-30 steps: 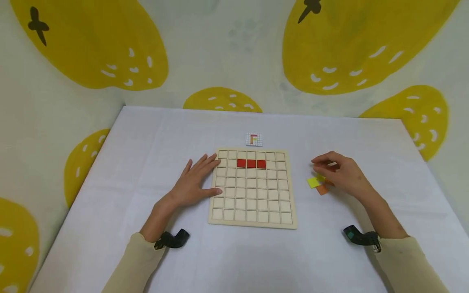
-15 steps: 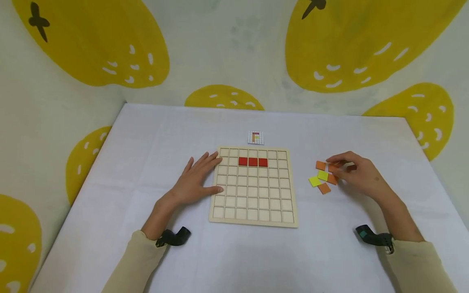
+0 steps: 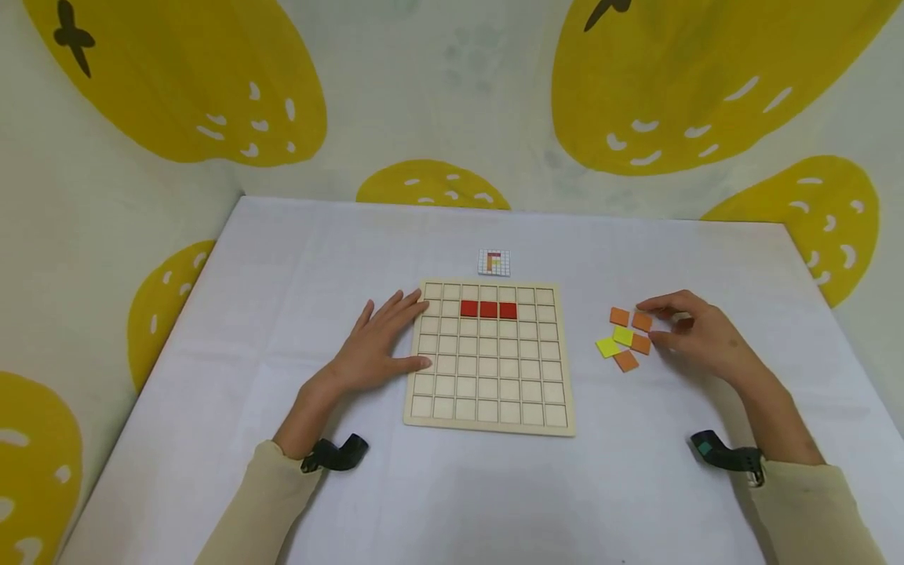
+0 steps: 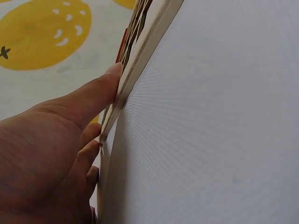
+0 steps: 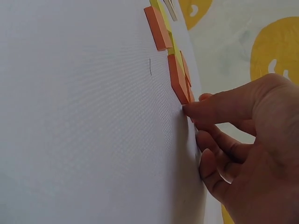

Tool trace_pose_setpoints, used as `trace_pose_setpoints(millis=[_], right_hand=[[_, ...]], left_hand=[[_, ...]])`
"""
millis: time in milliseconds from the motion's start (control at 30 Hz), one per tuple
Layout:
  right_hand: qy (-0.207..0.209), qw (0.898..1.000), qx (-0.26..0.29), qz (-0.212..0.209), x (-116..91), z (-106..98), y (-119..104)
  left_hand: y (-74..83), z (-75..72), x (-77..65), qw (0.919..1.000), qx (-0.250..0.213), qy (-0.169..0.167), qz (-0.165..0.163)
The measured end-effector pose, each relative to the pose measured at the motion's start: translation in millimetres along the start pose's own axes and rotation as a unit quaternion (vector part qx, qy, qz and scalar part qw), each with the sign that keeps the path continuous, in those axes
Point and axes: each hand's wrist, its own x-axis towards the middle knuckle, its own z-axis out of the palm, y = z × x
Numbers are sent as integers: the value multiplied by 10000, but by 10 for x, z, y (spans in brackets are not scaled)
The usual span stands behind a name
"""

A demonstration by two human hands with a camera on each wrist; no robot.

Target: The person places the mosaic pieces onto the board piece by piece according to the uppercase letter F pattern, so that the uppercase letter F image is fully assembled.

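Observation:
My left hand [image 3: 370,353] lies along the left edge of a pale wooden grid board [image 3: 487,429]. Its fingers are spread, and its thumb rests on the border. In the left wrist view the thumb [image 4: 93,98] touches the board's rim. Three red square tiles, such as the middle one [image 3: 488,310], fill a row of cells in the board's second row. Right of the board my right hand [image 3: 702,337] is beside loose tiles, thumb and forefinger apart around an orange tile [image 3: 642,322]. In the right wrist view the thumb tip meets an orange tile's [image 5: 178,79] end.
Two yellow tiles, one at the left [image 3: 607,348], and several orange tiles, one at the front [image 3: 625,361], lie together on the white cloth [image 3: 487,502]. A small pattern card [image 3: 493,263] lies behind the board. A painted wall [image 3: 452,102] stands behind the table.
My right hand has moved right and drawn back from over the tiles, so more orange ones show. My left hand stays on the board's edge. The view has shifted slightly.

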Motion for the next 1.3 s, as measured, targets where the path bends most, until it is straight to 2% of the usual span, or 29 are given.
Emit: trace_pose_setpoints(millis=[233, 467, 700, 1100, 1300], right_hand=[[-206, 9992, -215, 255, 36, -2, -54], [-98, 9987, -242, 443, 71, -11, -46], [-182, 9961, -411, 760, 109, -9, -89], [151, 9985, -58, 528, 144, 135, -264], [131, 9992, -21, 379, 240, 243, -378]], left_hand=[[3, -7, 2, 10000, -40, 20, 18], [27, -35, 19, 10000, -48, 17, 25], [40, -50, 25, 10000, -39, 0, -20], [13, 2, 12, 10000, -34, -12, -37], [7, 8, -8, 10000, 6, -25, -79]])
